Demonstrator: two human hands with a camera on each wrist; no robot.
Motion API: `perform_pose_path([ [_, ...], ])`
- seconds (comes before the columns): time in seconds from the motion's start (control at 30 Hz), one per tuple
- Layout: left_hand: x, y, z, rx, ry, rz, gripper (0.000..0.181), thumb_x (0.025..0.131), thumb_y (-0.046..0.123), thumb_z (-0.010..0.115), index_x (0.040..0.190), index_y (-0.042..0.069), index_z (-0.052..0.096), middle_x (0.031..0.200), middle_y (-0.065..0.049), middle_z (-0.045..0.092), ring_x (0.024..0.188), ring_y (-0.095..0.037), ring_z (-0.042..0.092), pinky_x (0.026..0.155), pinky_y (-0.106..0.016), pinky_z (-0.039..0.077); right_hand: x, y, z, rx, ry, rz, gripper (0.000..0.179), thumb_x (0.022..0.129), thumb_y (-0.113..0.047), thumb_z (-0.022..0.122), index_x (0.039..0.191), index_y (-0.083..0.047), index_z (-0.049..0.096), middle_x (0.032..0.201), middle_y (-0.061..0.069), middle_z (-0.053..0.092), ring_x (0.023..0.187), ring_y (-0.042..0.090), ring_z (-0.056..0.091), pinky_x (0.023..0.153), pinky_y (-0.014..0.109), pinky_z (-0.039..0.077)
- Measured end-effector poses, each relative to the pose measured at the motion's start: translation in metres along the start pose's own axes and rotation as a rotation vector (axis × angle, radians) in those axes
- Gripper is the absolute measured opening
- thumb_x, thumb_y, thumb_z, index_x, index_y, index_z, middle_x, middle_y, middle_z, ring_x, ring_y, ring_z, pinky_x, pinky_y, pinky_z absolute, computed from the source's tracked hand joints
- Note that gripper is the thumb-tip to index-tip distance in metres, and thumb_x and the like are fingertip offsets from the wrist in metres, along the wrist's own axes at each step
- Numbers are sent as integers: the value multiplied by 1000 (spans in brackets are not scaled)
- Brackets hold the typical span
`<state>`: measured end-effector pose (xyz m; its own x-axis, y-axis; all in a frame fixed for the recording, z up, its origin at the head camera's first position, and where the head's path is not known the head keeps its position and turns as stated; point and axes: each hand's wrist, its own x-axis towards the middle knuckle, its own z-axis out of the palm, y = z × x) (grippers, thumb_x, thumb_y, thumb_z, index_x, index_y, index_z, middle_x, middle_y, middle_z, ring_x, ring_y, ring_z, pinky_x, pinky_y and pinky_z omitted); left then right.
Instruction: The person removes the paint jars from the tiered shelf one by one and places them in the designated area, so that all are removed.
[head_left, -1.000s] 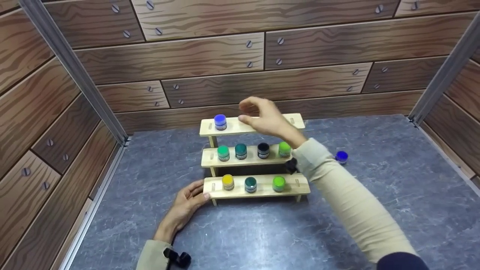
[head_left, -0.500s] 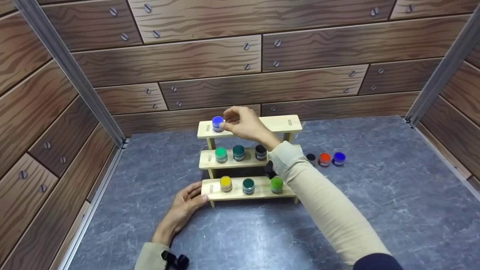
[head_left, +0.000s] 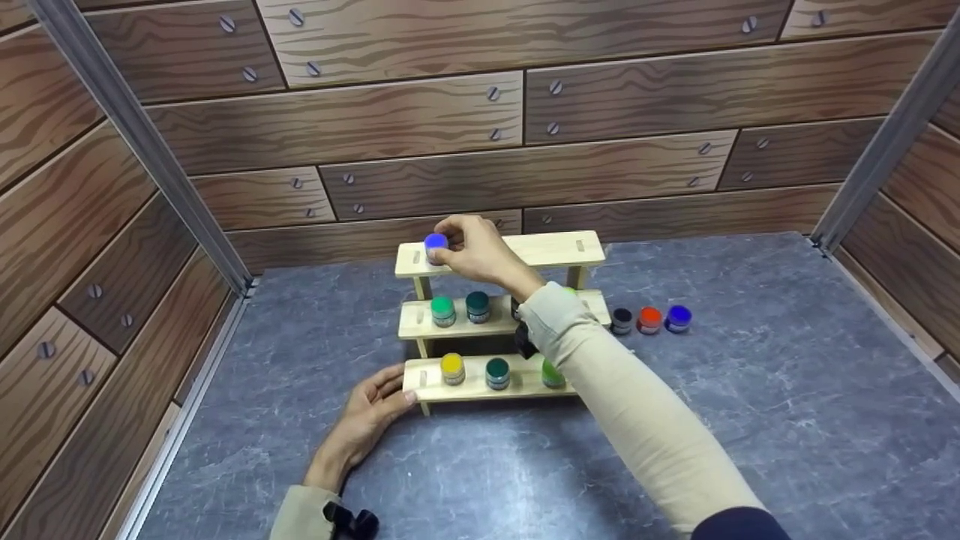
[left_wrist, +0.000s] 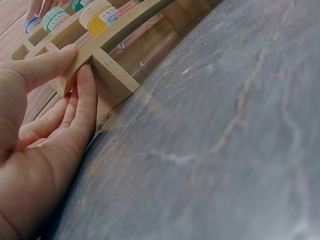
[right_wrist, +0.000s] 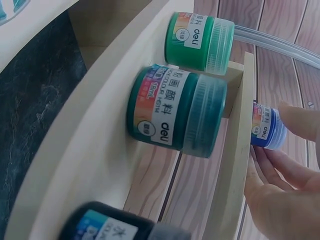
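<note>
A three-tier wooden display rack (head_left: 536, 246) stands on the table. My left hand (head_left: 366, 412) grips the left end of its lowest shelf, thumb on top and fingers underneath in the left wrist view. On the top shelf's left part is a blue paint jar (head_left: 434, 243), which my right hand (head_left: 480, 253) pinches between thumb and fingers. In the right wrist view the jar (right_wrist: 262, 125) stands at the shelf edge. The middle shelf bears a green jar (head_left: 442, 311), a teal jar (head_left: 477, 307) and others partly hidden by my right arm. Yellow (head_left: 451, 369), dark green (head_left: 497, 373) and light green (head_left: 551, 374) jars occupy the lowest shelf.
Right of the rack, a black jar (head_left: 621, 322), a red jar (head_left: 649, 320) and another blue jar (head_left: 679, 319) stand in a row on the grey marbled table (head_left: 787, 390). Wood-patterned walls (head_left: 420, 120) enclose the back and sides.
My right hand has moved left along the top shelf and taken hold of the blue jar. The black and red loose jars have come out from behind my arm. My left hand keeps its grip.
</note>
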<state>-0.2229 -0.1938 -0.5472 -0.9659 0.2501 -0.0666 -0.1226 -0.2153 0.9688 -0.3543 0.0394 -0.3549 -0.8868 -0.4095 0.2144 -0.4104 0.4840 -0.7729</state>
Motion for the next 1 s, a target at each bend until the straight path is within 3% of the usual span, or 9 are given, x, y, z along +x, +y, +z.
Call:
perform_pose_path([
  [0.5,-1,-1,0,1,3,-3,75,99,2,70,161,-12,30,158,-33,43,128,-24,63,109,-30,56,-4,-2,-5,-3,29,-6,33,101,-14,74,131,0,71,127,16,73,116,27,71,98,35,61],
  [1.0,0,0,1,-9,17,6,74,97,1,70,159,-14,32,157,-33,44,126,-22,64,108,-29,56,-29,15,-48,-6,69,-28,36,100,-14,77,131,2,70,129,19,73,121,32,71,108,39,58],
])
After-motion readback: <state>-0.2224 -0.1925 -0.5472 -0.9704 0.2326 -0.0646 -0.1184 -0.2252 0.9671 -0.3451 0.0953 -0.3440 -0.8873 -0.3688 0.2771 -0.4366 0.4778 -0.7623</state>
